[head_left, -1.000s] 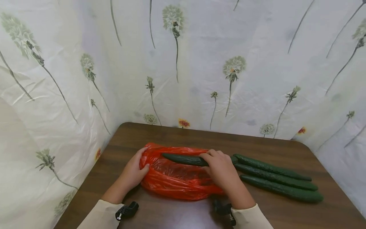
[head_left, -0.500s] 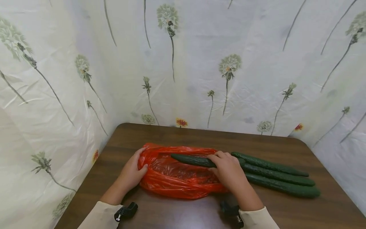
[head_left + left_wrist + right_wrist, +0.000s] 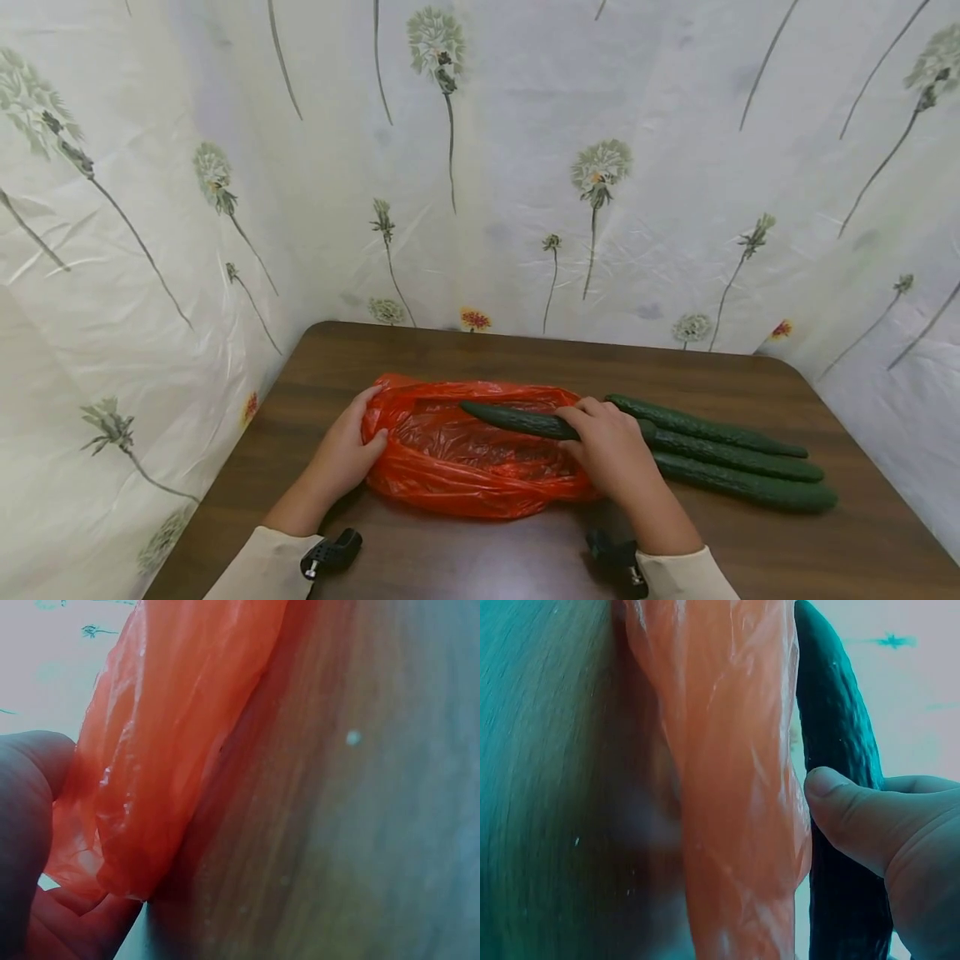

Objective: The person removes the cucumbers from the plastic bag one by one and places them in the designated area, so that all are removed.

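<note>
A thin red plastic bag (image 3: 480, 497) lies on its side, its mouth spread open and facing up. My left hand (image 3: 341, 454) grips the bag's left end, thumb on the near side and fingers round the far side; the left wrist view shows the red film (image 3: 180, 727) between thumb and fingers. Over the bag's mouth, my right hand (image 3: 613, 446) holds a long dark green cucumber (image 3: 517, 419) near its middle, its tip pointing left. In the right wrist view the thumb presses along the cucumber (image 3: 836, 697), with the bag's wall beside it. Its right end is partly hidden behind the hand.
Three more cucumbers (image 3: 738, 458) lie side by side on the right of the brown wooden table (image 3: 480, 350), their left ends close to my right hand. A white flower-patterned sheet (image 3: 510, 167) hangs behind the table and along its left side.
My right hand has moved a little to the right with the cucumber, drawing its tip away from the bag's left end. The left hand keeps its hold on the bag.
</note>
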The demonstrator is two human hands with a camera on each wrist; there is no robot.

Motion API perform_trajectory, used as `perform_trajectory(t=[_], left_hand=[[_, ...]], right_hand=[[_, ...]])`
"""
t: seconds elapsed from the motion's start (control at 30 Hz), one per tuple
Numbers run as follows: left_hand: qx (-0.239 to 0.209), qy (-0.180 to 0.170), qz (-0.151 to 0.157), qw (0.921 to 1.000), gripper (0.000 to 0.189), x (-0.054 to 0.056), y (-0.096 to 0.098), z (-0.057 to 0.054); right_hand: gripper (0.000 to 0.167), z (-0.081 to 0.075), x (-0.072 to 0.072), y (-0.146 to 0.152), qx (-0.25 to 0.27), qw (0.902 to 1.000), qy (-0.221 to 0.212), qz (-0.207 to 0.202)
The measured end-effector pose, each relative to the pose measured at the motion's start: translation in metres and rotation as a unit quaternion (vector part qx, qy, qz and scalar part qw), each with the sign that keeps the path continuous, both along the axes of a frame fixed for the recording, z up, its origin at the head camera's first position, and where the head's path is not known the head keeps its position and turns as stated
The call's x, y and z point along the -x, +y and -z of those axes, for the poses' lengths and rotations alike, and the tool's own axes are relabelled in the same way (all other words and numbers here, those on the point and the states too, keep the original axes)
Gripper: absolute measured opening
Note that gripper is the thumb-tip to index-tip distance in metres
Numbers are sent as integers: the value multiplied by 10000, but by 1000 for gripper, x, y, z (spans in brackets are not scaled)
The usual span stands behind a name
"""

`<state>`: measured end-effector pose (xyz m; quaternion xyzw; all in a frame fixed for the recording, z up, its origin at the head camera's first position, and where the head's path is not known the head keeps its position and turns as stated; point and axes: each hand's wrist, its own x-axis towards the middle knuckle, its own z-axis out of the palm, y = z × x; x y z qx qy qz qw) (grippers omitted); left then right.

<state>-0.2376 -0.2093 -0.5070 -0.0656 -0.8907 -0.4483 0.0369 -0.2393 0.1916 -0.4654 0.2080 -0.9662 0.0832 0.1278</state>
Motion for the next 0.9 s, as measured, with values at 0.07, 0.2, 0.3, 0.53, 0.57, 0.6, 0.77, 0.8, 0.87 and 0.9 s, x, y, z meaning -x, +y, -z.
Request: perform_trajectory(t=[0.07,0.2,0.3,0.53,0.57,0.6,0.77,0.8,0.87,0.9], left_hand=[[-15,2,11,10000,72,0,0,0],[-21,59,13,10000,72,1,-1,1],[-18,109,32,9999,72,1,-1,2],[-10,79,49,10000,73,0,1,1],[-15,76,43,10000,73,0,1,1],[-30,71,44,10000,73,0,1,1],[-14,66,39,10000,72,0,1,1],[-11,68,39,10000,72,0,1,1],[8,85,42,10000,72,0,1,1],[7,89,42,10000,72,0,1,1]], right_hand=[[47,0,-1,2,-25,10000,-4,38],[47,4,-3,7,-47,9999,-25,100],[48,7,-4,11,-86,9998,-68,158],[51,11,-9,21,-149,9993,-195,283],[50,12,-9,22,-162,9992,-204,293],[50,12,-9,23,-170,9992,-213,304],[49,9,-12,26,-181,9989,-233,373],[49,9,-13,26,-177,9988,-222,388],[49,8,-15,28,-202,9988,-175,406],[49,7,-15,29,-213,9988,-158,410]])
